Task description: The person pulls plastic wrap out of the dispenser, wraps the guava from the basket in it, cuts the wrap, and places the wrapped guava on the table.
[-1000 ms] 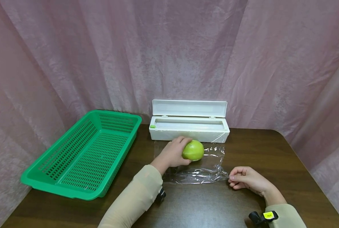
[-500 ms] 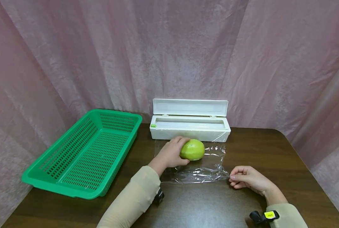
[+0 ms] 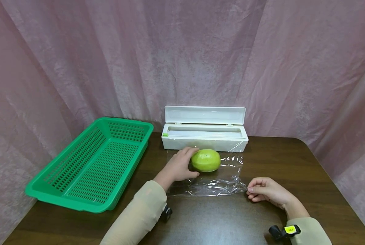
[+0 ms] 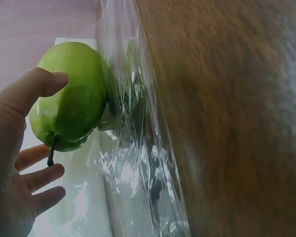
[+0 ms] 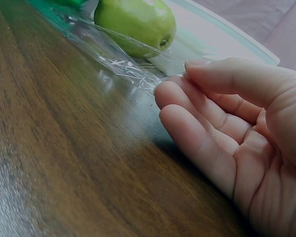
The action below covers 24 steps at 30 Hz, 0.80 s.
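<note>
A green pear (image 3: pixel 205 160) with a dark stem lies on a sheet of clear cling film (image 3: pixel 213 187) in front of the white film dispenser (image 3: pixel 205 136). My left hand (image 3: pixel 177 165) stands at the pear's left end with thumb and fingers spread; in the left wrist view the thumb overlaps the pear, and the fingers extend past its stem. On the right, my right hand (image 3: pixel 266 192) pinches the gathered front-right corner of the film between thumb and fingers. From the right wrist the pear (image 5: pixel 135 24) shows its blossom end beyond the film.
A green plastic basket (image 3: pixel 110 200) with slotted walls stands to the left on the dark wooden table (image 3: pixel 219 217). The dispenser's white lid (image 3: pixel 205 115) is raised at the back. Behind everything hangs a pink curtain (image 3: pixel 201 51).
My left hand has let go of the pear and drawn back to the left. The pear has turned slightly, so more of it shows. My right hand keeps its pinch on the film.
</note>
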{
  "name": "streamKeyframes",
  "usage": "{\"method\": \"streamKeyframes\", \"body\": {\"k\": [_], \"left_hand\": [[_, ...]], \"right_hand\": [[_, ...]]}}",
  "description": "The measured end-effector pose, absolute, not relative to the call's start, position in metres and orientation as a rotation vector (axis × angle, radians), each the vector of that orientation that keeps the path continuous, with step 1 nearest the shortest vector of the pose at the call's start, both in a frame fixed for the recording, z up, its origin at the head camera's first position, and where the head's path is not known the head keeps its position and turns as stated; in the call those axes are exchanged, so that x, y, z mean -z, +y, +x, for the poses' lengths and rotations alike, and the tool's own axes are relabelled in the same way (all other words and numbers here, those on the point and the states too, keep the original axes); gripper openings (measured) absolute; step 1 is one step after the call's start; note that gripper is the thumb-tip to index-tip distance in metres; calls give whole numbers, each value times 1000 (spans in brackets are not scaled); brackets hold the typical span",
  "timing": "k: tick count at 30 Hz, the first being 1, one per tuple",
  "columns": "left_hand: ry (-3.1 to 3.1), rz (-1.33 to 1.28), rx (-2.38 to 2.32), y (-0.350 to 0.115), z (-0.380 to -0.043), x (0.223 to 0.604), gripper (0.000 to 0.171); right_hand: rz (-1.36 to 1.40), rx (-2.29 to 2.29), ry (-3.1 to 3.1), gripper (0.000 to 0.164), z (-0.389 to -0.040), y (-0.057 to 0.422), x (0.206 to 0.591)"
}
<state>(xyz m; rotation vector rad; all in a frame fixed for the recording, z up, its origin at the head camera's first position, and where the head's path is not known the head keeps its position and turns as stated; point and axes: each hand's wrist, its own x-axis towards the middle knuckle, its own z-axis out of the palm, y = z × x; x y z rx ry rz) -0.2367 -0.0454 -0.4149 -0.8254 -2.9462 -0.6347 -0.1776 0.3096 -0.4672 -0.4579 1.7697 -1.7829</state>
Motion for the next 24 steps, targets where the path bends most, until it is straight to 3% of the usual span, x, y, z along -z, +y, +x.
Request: {"method": "streamKeyframes", "body": {"k": [24], "left_hand": [[-2988,-737,779,-66,-227,418,94]], "right_hand": [[-472,1796,1749,12,-176,308,466]]}}
